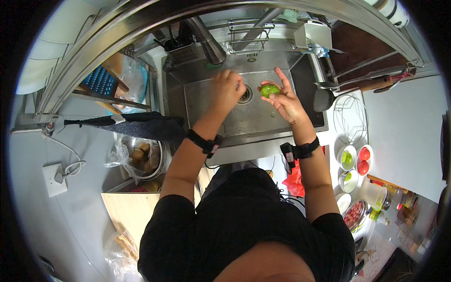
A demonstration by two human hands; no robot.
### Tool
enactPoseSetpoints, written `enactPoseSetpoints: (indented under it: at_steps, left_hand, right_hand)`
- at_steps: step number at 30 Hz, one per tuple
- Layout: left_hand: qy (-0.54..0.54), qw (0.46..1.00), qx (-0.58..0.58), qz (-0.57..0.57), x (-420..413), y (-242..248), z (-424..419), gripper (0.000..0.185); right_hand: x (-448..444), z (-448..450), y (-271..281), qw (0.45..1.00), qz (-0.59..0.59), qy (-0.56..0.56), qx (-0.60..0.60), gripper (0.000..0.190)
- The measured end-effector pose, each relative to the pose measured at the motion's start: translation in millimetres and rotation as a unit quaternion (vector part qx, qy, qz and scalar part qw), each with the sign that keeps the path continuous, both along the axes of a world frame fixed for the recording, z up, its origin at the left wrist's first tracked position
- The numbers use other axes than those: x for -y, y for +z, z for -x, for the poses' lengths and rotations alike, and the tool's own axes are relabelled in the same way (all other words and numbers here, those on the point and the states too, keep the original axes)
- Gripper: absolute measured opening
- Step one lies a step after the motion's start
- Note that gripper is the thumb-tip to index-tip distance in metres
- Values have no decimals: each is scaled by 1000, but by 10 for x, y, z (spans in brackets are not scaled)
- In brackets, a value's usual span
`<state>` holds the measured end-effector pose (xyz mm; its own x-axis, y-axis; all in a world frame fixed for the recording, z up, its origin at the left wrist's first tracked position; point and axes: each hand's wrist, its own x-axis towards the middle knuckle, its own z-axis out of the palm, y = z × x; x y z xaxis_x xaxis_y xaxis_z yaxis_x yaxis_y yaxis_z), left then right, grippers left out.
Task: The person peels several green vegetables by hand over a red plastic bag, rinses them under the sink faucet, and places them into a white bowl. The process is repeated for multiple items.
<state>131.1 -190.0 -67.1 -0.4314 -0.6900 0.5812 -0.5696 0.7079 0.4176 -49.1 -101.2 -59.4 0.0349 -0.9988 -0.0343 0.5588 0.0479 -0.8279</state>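
Above the stainless steel sink [243, 116], my right hand [289, 105] holds a shiny, rounded green vegetable [270, 90] between thumb and fingers, its index finger stretched out away from me. My left hand [226, 92] hovers to the left of it, fingers curled in. Whether anything small sits inside that curl cannot be made out. The drain [245, 95] lies in the sink floor below, partly covered by the left hand. A metal faucet [213, 49] reaches in from the back of the sink.
Right of the sink are a black spatula [323, 100], a wire rack [350, 121], a bowl of green pieces [339, 155] and a dish with two red tomatoes [358, 160]. A dark towel [141, 126] hangs at left. A metal rail [267, 5] arches across the top.
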Motion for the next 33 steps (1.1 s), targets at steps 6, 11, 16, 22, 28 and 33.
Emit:
enactPoseSetpoints:
  at_steps: [6, 11, 16, 22, 28, 33]
  left_hand:
    - [-15, 978, 156, -139, 36, -75, -156, 15]
    - [-92, 992, 85, -30, -81, -128, -43, 10]
    - [-189, 975, 32, -116, -347, -143, 208, 11]
    - [-131, 986, 83, -61, -497, -83, 471, 10]
    - [-124, 988, 80, -51, -567, -195, 620, 10]
    - [-96, 966, 59, -231, -357, -307, 539, 12]
  right_hand:
    - [-151, 180, -45, 990, 8, 39, 133, 77]
    - [-151, 233, -403, 959, -185, 27, -215, 71]
    - [-323, 197, -557, 991, -109, 0, 76, 65]
    - [-441, 231, -417, 991, -85, -21, 102, 65]
    - [-574, 252, -419, 981, -79, -59, 166, 65]
    - [-782, 408, -518, 978, -75, -111, 160, 62]
